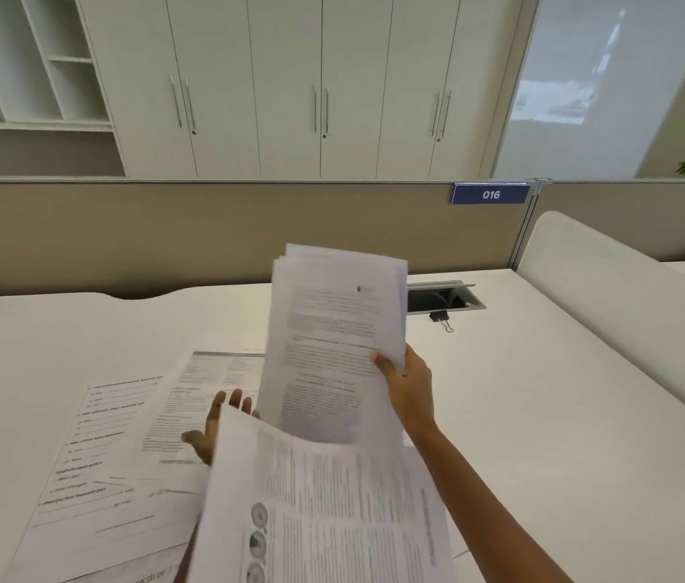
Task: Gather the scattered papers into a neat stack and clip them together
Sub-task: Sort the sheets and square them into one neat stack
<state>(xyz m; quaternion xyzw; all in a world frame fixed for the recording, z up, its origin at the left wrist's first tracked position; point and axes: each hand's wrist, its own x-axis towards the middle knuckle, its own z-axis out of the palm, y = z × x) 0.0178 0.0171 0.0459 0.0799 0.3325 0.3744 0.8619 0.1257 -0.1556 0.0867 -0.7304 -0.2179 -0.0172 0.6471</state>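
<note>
My right hand point(410, 385) pinched a stack point(332, 342) by its right edge, upright above the worktop's point(542, 393) middle. My left hand point(216, 427) was spread, fingers straight, behind a lifted sheet point(323, 511). Loose papers point(113, 456) lay toward the near left corner; the clip point(441, 321) sat by the far edge.

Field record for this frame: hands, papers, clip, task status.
right hand: grips the sheaf of papers by its right edge, held above the desk
left hand: fingers spread, palm hidden behind a lifted sheet
loose sheets: at least two, overlapping, flat on desk at left
binder clip: on desk beside cable hatch, untouched
status: papers not yet stacked or clipped
</note>
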